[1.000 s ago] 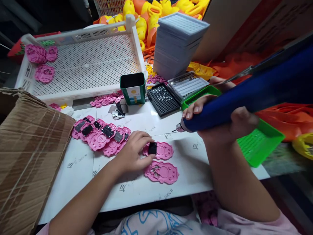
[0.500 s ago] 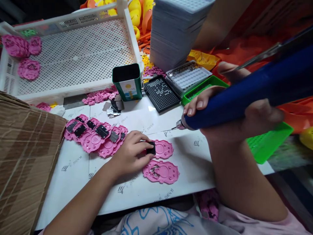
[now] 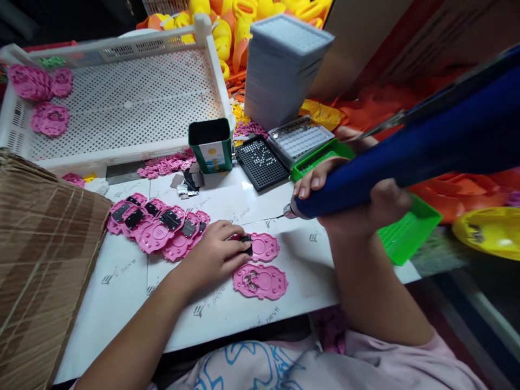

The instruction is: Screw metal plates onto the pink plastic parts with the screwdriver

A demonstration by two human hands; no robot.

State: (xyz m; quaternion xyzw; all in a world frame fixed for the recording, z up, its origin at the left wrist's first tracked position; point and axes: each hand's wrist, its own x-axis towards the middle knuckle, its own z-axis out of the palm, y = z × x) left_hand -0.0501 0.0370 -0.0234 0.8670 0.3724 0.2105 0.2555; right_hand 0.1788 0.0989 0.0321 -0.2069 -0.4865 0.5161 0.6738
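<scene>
My left hand (image 3: 219,249) lies on a pink plastic shell (image 3: 266,247), its fingers bent over the small black cover (image 3: 246,245) at the shell's left end. My right hand (image 3: 353,221) is wrapped round a blue electric screwdriver (image 3: 349,187), held at a slant with its thin bit pointing left. The bit hangs above the table, beyond the held shell and apart from it. Nearer to me lies a second pink shell (image 3: 270,283) with metal contacts showing in its left part. Left of my hand, several pink shells with black covers (image 3: 156,238) overlap in a pile.
A green tin (image 3: 210,149) stands behind, beside a black tray of screws (image 3: 262,162). Small metal and black plates (image 3: 189,181) lie before the tin. Further back are a white crate (image 3: 130,103) and tall tray stack (image 3: 280,76). A cardboard box (image 3: 44,260) borders the left.
The screwdriver and my right hand have shifted left, bringing the bit nearer the held shell's far side. My left hand stays on the black cover. The view has shifted slightly.
</scene>
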